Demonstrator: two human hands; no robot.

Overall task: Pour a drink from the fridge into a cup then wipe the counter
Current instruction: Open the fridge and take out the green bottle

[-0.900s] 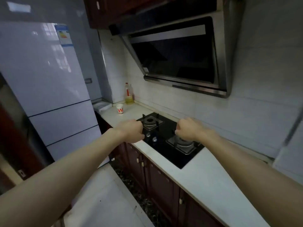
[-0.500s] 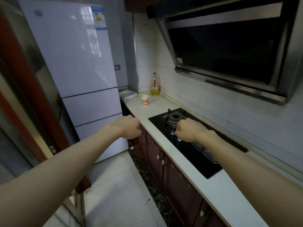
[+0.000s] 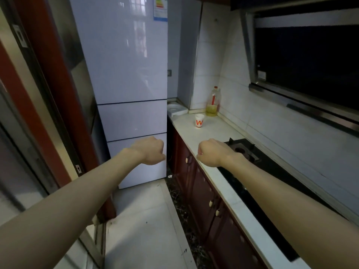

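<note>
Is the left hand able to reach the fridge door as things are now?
Probably yes. The left hand is an empty fist held out toward the shut fridge, and nothing stands between them, only bare floor. A step forward may be needed.

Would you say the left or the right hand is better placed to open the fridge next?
Left, probably. The left hand hangs in front of the closed fridge, while the right hand is over the counter edge near the gas hob. Both are empty fists.

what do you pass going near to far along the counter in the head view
right hand → gas hob → paper cup → oil bottle, with the white plate at the far left corner by the fridge
</note>
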